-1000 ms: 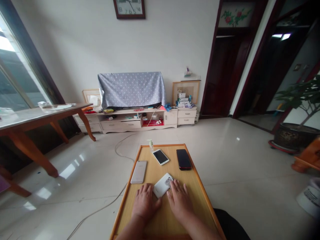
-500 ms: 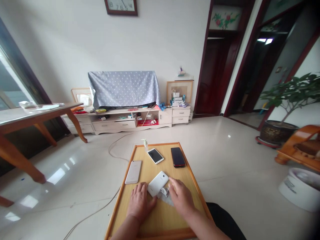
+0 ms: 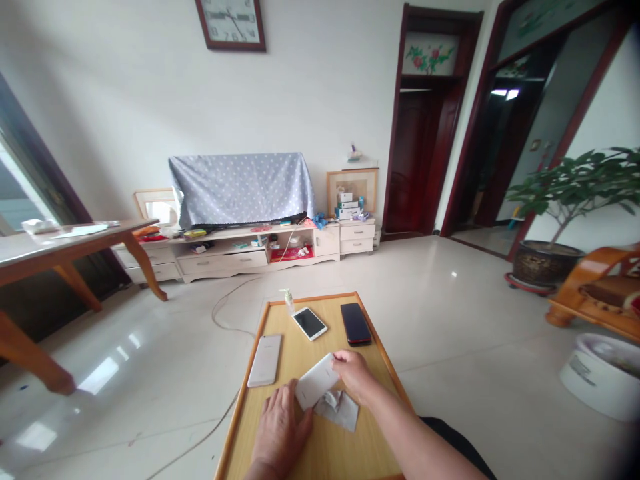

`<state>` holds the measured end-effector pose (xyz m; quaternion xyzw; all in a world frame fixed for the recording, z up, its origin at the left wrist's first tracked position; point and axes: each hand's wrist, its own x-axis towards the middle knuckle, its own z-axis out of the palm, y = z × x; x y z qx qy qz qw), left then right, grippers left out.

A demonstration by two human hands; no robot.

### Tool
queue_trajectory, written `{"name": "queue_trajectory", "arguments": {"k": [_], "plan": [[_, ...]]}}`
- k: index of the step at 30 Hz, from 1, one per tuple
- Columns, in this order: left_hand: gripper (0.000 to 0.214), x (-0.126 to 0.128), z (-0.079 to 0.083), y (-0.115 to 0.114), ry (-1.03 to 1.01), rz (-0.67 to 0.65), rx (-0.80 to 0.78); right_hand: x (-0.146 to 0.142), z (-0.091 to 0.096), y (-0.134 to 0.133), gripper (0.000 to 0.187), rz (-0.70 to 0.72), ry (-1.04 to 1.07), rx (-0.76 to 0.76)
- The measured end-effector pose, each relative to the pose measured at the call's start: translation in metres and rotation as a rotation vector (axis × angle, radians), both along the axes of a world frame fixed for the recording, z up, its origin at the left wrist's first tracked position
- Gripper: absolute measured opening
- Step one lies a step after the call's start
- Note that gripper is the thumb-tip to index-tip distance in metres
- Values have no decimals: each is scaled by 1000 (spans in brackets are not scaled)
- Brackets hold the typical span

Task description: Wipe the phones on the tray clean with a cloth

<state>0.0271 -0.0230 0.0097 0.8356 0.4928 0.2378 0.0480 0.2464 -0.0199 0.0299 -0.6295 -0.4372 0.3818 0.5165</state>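
Observation:
A white phone (image 3: 316, 381) is held back side up and slanted over the small wooden table (image 3: 295, 460). My right hand (image 3: 356, 375) pinches its upper right corner between thumb and fingers. At the lower left end, my left hand (image 3: 279, 423) has its thumb and index finger on either side of the phone. A crumpled grey-white cloth or wipe (image 3: 342, 412) lies just below the phone, partly folded. Nearby on the left rests a pale phone (image 3: 265, 361), back side up.
Farther back on the table are a white phone with a dark screen (image 3: 310, 323), a dark phone (image 3: 355, 324) and a clear pump bottle (image 3: 289, 301). A cable (image 3: 215, 417) crosses the floor at left. A white tub (image 3: 597, 377) stands at right.
My right hand has shifted from beside the cloth to the phone's upper corner and grips it. More of the cloth shows now. The camera view has tilted up slightly.

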Motion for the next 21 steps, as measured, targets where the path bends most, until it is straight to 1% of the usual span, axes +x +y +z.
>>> {"name": "queue_trajectory", "arguments": {"k": [5,8,10,12,16,19,21], "plan": [[40,-3,-6,3,-64,32,-22,0,16,-20,36,78,179,24],[37,-5,-6,4,-104,56,-55,-1,19,-33,38,102,245,59],[36,-5,-6,3,-117,66,-71,-2,18,-40,38,101,181,86],[35,-6,-6,2,-123,79,-75,-4,16,-45,37,94,74,112],[34,-7,-4,0,-129,112,-101,-10,20,-56,27,82,-125,185],[27,-7,3,-2,-111,134,-156,-17,25,-66,26,88,-146,193],[19,-7,8,-3,-76,137,-174,-20,25,-72,31,91,-72,167]]}}
